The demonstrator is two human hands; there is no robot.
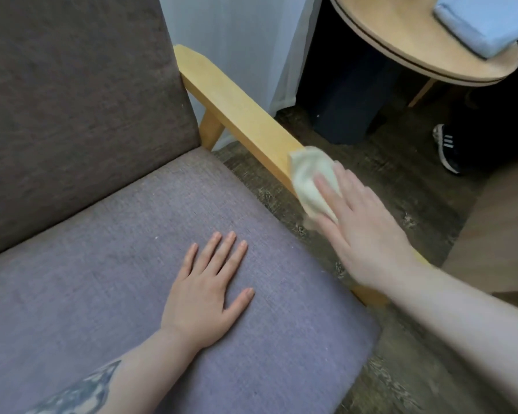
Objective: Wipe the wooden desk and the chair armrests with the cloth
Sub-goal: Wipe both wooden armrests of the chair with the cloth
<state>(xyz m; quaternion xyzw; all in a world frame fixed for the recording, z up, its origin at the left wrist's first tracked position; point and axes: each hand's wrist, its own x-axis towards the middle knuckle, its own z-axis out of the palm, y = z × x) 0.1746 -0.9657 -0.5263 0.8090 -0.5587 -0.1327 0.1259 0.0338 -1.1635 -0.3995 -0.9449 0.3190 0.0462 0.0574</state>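
The right hand [368, 231] lies flat and presses the pale cloth [311, 180] down on the yellow wooden armrest [237, 112], about halfway along it, so the armrest wiping step looks to be the one going on. The left hand [207, 291] is spread wide and holds nothing, resting on the seat cushion [102, 279] just beside the armrest. Next, the cloth probably needs a firm slide up the armrest toward the chair back [72, 100], where bare wood shows.

No readable text showing anywhere. Only mark: three white stripes showing on black shoe [448, 149], right of the chair armrest [237, 112].
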